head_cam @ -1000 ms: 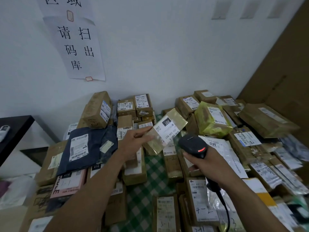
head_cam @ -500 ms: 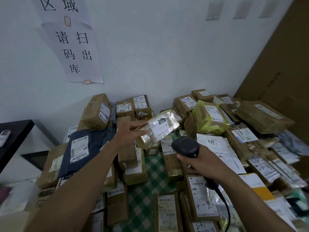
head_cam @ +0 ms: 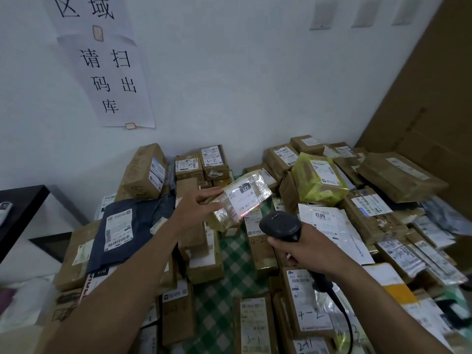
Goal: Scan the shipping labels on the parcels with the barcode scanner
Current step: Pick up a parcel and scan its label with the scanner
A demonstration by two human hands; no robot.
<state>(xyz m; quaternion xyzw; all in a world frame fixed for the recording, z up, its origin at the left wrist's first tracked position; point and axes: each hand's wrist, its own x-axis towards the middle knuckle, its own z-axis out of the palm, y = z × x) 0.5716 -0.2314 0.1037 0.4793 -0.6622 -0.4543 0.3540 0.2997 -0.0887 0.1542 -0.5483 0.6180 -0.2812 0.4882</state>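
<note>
Fingers [head_cam: 209, 206] of my left hand [head_cam: 192, 212] pinch a small taped parcel [head_cam: 224, 221] by its end, above the pile, its label [head_cam: 245, 198] marked 231 facing me. My right hand [head_cam: 304, 251] grips the scanner [head_cam: 279, 224] just below it, and a red line [head_cam: 246, 213] glows on the label's edge. Other parcels [head_cam: 143, 172] crowd a green checked cloth [head_cam: 219, 297]

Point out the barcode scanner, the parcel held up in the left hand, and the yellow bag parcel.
barcode scanner [head_cam: 279, 226], head view, on its black head.
held parcel [head_cam: 242, 198], head view, on its white label.
yellow bag parcel [head_cam: 313, 191], head view, on its crinkled plastic front.
</note>
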